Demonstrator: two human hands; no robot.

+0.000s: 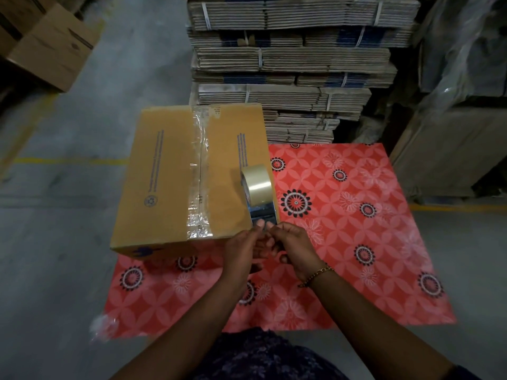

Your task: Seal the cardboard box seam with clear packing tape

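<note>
Just beyond your fingertips, the roll of clear packing tape (pixel 256 185) stands on the brown cardboard box (pixel 167 176). Your left hand (pixel 242 249) and right hand (pixel 292 246) pinch its pulled-out tail together; let it slacken and it may fold onto itself.

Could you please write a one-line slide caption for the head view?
Both hands pull tape from the roll standing on a cardboard box with taped seam.

Brown box (pixel 167 176), red flower-patterned mat (pixel 356 215), clear yellowish tape roll (pixel 256 182)
</note>
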